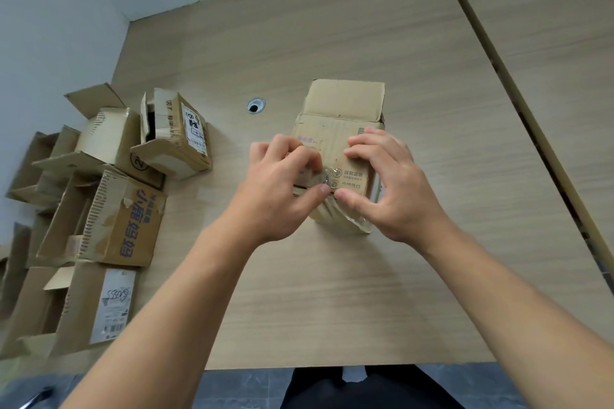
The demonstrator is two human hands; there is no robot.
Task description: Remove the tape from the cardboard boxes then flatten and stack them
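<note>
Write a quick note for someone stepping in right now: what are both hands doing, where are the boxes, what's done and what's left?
Left hand: pinches the clear tape on the box in the middle of the table.
Right hand: grips that box, thumb beside the tape.
Other boxes: piled at the table's left side, flaps open, none flat.
Done: no flattened stack in view.
Left: peel the tape off, flatten the box, then do the pile and stack all.
</note>
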